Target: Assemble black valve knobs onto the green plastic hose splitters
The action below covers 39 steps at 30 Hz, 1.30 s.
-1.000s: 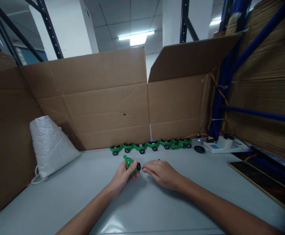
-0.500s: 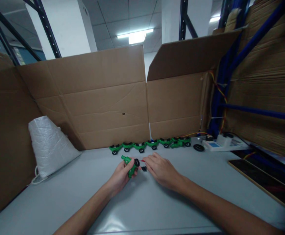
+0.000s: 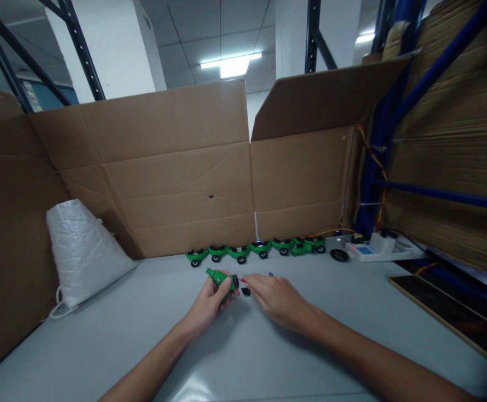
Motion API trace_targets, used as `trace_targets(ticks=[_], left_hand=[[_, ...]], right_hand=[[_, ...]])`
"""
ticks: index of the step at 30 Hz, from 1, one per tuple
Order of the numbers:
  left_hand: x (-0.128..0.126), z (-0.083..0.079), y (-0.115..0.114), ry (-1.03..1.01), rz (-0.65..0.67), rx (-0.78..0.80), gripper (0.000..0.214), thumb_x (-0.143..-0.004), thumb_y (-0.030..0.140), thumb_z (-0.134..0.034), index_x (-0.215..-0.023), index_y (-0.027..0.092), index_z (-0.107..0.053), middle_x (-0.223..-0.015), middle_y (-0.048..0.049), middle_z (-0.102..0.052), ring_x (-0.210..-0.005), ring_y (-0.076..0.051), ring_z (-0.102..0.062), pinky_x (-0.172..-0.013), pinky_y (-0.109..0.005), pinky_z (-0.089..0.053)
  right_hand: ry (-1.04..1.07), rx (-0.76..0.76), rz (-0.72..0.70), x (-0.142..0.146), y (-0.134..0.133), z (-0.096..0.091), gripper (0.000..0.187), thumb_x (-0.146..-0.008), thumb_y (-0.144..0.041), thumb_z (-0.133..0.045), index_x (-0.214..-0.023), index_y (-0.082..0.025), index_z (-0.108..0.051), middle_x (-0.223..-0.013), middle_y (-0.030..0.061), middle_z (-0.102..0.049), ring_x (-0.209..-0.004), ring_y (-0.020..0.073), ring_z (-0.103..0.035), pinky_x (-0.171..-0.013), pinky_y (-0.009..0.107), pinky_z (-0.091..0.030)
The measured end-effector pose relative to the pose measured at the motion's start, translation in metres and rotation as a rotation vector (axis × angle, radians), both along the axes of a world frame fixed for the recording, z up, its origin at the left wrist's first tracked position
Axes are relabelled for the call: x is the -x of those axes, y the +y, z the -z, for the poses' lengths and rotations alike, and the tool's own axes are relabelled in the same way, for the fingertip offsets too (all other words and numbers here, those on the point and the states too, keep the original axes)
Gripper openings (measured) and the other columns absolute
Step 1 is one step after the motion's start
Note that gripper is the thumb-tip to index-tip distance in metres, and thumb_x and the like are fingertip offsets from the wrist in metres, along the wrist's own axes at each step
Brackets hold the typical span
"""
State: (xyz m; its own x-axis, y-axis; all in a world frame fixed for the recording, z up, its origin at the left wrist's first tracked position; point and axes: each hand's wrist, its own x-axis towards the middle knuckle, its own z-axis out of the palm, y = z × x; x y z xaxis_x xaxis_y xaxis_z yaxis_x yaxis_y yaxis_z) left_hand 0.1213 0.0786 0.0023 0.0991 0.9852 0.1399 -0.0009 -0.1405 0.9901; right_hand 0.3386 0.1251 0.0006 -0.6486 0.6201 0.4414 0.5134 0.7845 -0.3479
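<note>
My left hand (image 3: 210, 298) is closed around a green toy vehicle (image 3: 217, 276), its black wheel (image 3: 235, 281) facing right. Just right of it, my right hand (image 3: 277, 298) is closed, palm down, on a thin tool. The tool's red tip (image 3: 244, 280) sticks out near the wheel and a small blue end (image 3: 270, 274) shows behind the knuckles; fingers cover the rest, so its kind cannot be told. Between the hands is a small black piece (image 3: 246, 291). Whether it rests on the table is unclear.
Several green toy vehicles (image 3: 241, 254) stand in a row along the cardboard wall (image 3: 176, 190). A black ring (image 3: 339, 255) and a white power strip (image 3: 387, 248) lie at the right, near a dark flat panel (image 3: 448, 312). A silvery bag (image 3: 86, 257) stands left.
The toy vehicle has turned slightly in my left hand, and its wheel shows more edge-on. My right hand has flattened a little, and the tool's blue end has come into sight.
</note>
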Motion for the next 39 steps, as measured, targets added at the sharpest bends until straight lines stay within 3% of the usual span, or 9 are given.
trace_targets(ticks=[4,6,10,14,20,26,29,34,39], left_hand=[[0.004,-0.001,0.002,0.102,-0.009,-0.073,0.058,-0.092,0.071,-0.069,-0.113,0.019,-0.052,-0.083,0.0011,-0.063,-0.062,-0.011,-0.046,-0.054,-0.024,-0.03],[0.004,-0.001,0.003,0.125,0.003,-0.087,0.057,-0.094,0.072,-0.065,-0.112,0.019,-0.052,-0.083,0.0008,-0.062,-0.062,-0.012,-0.045,-0.055,-0.025,-0.031],[0.001,0.002,-0.002,0.179,-0.039,-0.128,0.053,-0.096,0.071,-0.062,-0.104,0.02,-0.053,-0.081,0.002,-0.055,-0.067,-0.013,-0.043,-0.061,-0.026,-0.036],[-0.001,0.003,-0.007,0.297,-0.099,-0.255,0.046,-0.094,0.062,-0.071,-0.104,0.02,-0.055,-0.092,0.0005,-0.052,-0.084,-0.017,-0.048,-0.082,-0.029,-0.043],[0.005,0.011,0.002,0.191,-0.031,-0.13,0.049,-0.096,0.068,-0.064,-0.093,0.022,-0.048,-0.073,0.005,-0.046,-0.066,-0.014,-0.039,-0.062,-0.026,-0.033],[-0.003,0.01,-0.004,0.18,-0.069,-0.158,0.048,-0.096,0.068,-0.064,-0.092,0.022,-0.047,-0.071,0.0066,-0.043,-0.063,-0.013,-0.036,-0.061,-0.025,-0.032],[-0.006,0.007,-0.007,0.196,-0.069,-0.185,0.048,-0.097,0.067,-0.063,-0.092,0.022,-0.048,-0.072,0.0063,-0.044,-0.065,-0.013,-0.038,-0.062,-0.025,-0.034],[0.0,0.008,-0.005,0.178,0.071,-0.031,0.055,-0.095,0.075,-0.058,-0.086,0.022,-0.047,-0.064,0.0077,-0.042,-0.054,-0.01,-0.034,-0.051,-0.024,-0.025],[0.012,0.005,-0.004,0.232,0.185,0.21,0.07,-0.089,0.088,-0.051,-0.08,0.018,-0.059,-0.053,0.0073,-0.04,-0.045,-0.009,-0.028,-0.045,-0.025,-0.016]], right_hand=[[0.246,0.45,-0.128,0.009,-0.002,-0.002,0.032,-0.112,-0.032,-0.037,-0.096,-0.021,-0.063,-0.065,-0.0016,-0.063,-0.063,0.0165,-0.061,-0.063,0.025,-0.043],[0.327,0.544,-0.124,0.012,-0.005,-0.002,0.025,-0.112,-0.034,-0.038,-0.102,-0.022,-0.058,-0.06,-0.0054,-0.059,-0.057,0.0153,-0.057,-0.058,0.024,-0.04],[0.256,0.381,-0.047,0.01,-0.008,0.001,0.021,-0.112,-0.032,-0.04,-0.096,-0.024,-0.051,-0.063,-0.0061,-0.059,-0.058,0.0145,-0.057,-0.062,0.024,-0.037],[0.146,0.324,-0.118,0.004,-0.007,-0.002,0.02,-0.11,-0.029,-0.043,-0.092,-0.024,-0.05,-0.067,-0.0047,-0.062,-0.062,0.0146,-0.059,-0.065,0.024,-0.037],[0.297,0.464,-0.161,0.006,-0.007,-0.008,0.027,-0.11,-0.034,-0.043,-0.086,-0.024,-0.049,-0.067,-0.0029,-0.066,-0.066,0.0161,-0.062,-0.072,0.027,-0.044],[0.316,0.332,0.003,0.02,-0.023,0.002,0.028,-0.111,-0.033,-0.038,-0.087,-0.024,-0.05,-0.068,-0.0029,-0.061,-0.063,0.0165,-0.06,-0.064,0.026,-0.037],[0.343,0.286,-0.017,0.023,-0.026,0.005,0.026,-0.111,-0.033,-0.038,-0.087,-0.025,-0.046,-0.068,-0.0037,-0.057,-0.061,0.016,-0.056,-0.063,0.026,-0.037],[0.257,0.25,-0.171,0.009,-0.012,0.0,0.027,-0.111,-0.032,-0.039,-0.087,-0.024,-0.05,-0.071,-0.0033,-0.058,-0.065,0.0148,-0.056,-0.067,0.025,-0.038],[0.126,0.236,-0.284,-0.003,-0.003,-0.006,0.025,-0.111,-0.029,-0.042,-0.091,-0.023,-0.057,-0.072,-0.0028,-0.06,-0.065,0.0144,-0.056,-0.068,0.024,-0.038]])
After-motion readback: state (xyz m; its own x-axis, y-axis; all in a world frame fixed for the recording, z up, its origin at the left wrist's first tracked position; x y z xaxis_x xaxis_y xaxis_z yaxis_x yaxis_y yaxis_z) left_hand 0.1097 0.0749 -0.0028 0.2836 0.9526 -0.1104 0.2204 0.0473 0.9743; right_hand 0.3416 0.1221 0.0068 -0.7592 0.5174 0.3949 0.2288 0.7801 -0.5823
